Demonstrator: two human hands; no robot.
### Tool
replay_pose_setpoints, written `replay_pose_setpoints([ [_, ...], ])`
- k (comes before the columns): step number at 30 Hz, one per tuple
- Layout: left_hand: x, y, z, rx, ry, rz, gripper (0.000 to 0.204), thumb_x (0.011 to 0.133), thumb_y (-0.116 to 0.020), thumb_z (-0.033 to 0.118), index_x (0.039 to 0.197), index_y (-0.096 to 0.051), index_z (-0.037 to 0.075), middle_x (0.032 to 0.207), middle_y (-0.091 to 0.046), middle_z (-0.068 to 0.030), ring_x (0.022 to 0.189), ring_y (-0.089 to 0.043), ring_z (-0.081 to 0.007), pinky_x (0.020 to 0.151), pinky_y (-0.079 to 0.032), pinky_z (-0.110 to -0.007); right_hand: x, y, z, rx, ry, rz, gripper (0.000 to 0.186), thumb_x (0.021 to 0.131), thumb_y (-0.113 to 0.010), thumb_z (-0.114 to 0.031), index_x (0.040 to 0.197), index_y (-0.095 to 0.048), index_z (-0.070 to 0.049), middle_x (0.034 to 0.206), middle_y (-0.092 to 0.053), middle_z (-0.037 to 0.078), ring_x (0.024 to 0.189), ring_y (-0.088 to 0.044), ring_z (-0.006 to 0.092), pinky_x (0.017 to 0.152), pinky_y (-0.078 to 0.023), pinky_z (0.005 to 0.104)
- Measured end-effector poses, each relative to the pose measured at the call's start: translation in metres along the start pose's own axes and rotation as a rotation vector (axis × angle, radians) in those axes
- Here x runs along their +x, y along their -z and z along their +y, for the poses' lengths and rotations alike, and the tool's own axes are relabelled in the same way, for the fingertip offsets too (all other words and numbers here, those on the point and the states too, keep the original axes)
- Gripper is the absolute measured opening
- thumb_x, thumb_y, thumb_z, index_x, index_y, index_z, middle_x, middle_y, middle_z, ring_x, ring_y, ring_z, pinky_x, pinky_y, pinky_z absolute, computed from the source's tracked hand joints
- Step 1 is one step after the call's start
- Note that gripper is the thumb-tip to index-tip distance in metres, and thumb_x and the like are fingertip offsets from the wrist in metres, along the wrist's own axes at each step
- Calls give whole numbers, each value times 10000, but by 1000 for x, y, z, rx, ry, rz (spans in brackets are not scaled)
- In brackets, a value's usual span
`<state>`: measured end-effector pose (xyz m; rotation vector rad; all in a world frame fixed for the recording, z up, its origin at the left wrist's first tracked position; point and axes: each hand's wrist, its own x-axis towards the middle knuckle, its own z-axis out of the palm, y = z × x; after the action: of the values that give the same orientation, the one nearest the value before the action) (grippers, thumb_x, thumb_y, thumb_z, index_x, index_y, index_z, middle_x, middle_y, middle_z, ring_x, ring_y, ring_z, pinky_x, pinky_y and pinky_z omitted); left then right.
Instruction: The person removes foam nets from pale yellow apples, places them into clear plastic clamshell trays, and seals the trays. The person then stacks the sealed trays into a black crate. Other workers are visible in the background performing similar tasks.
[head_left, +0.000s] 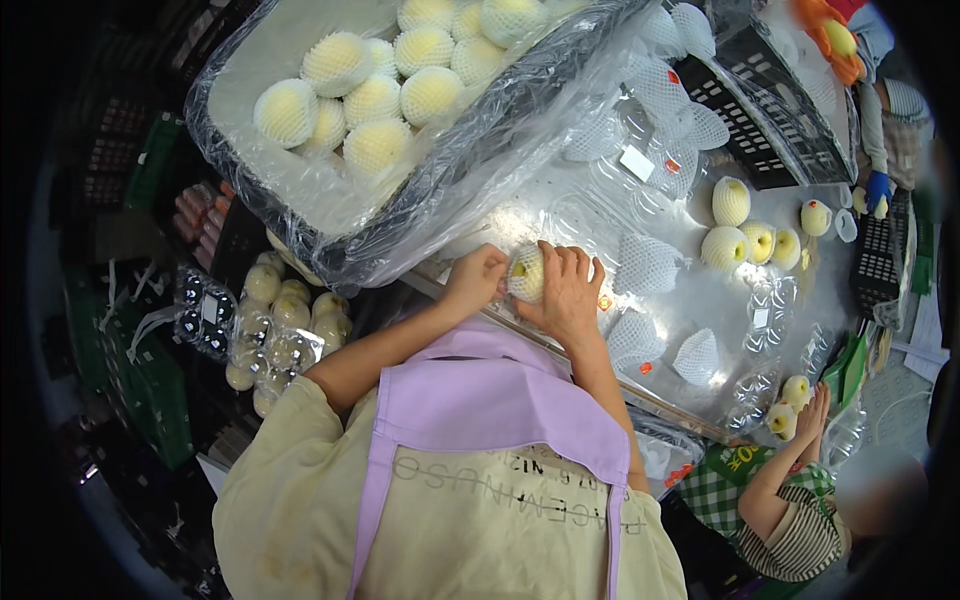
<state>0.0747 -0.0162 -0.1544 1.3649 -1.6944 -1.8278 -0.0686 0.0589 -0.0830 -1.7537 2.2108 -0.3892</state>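
A pale yellow fruit in a white foam net point(525, 273) is held at the near edge of the steel worktable point(510, 220). My right hand point(568, 300) is wrapped round its right side, thumb low and fingers over it. My left hand point(478, 275) is closed at the fruit's left, fingertips pinched by the net; what they grip is too small to make out. Empty foam nets point(645, 265), some with small red labels, lie to the right of my hands.
Netted fruits fill a plastic-lined crate point(230, 105) above my hands. Bagged fruits point(290, 320) sit left. Loose fruits point(730, 245), clear packs point(768, 315) and black crates point(730, 110) are right. Co-workers stand lower right point(760, 505) and upper right, one in a blue glove point(878, 188).
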Motion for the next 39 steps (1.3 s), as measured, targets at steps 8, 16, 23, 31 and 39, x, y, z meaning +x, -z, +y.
replay_pose_setpoints([
  [8,-7,-3,64,505,-719,112,404,763,-581,136,1127,-468,-1,1138,-476,-179,1068,-427,-359,930,-336,-422,-4,27,30,252,9,76,821,587,-758,-356,1264,-396,-64,1239,-409,165,1217,-314,365,1007,-230,502],
  [16,1,-35,62,753,-781,-158,448,740,-632,207,1127,-499,27,1155,-436,-182,1136,-355,-385,997,-274,-464,-11,58,187,267,-593,898,792,668,-750,-280,1268,-342,38,1223,-418,219,1120,-414,343,944,-345,414],
  [23,6,-31,60,727,-783,-166,407,732,-633,196,1089,-517,38,1112,-453,-160,1094,-399,-357,997,-283,-462,2,18,265,260,-817,983,904,586,-801,-355,1235,-333,67,1212,-402,242,1118,-397,370,955,-327,439],
  [31,1,-34,59,762,-840,-135,401,726,-637,214,1071,-518,49,1110,-466,-142,1078,-422,-326,1005,-280,-476,9,13,279,741,-768,1114,791,631,-785,-245,1228,-358,50,1151,-476,184,1053,-485,273,915,-385,362],
  [39,-1,-36,59,749,-795,-123,432,718,-651,231,1080,-512,41,1125,-462,-155,1091,-410,-347,1007,-281,-464,-22,59,198,1114,-408,597,683,667,-744,-174,1220,-386,8,1079,-538,120,946,-555,199,822,-455,307],
])
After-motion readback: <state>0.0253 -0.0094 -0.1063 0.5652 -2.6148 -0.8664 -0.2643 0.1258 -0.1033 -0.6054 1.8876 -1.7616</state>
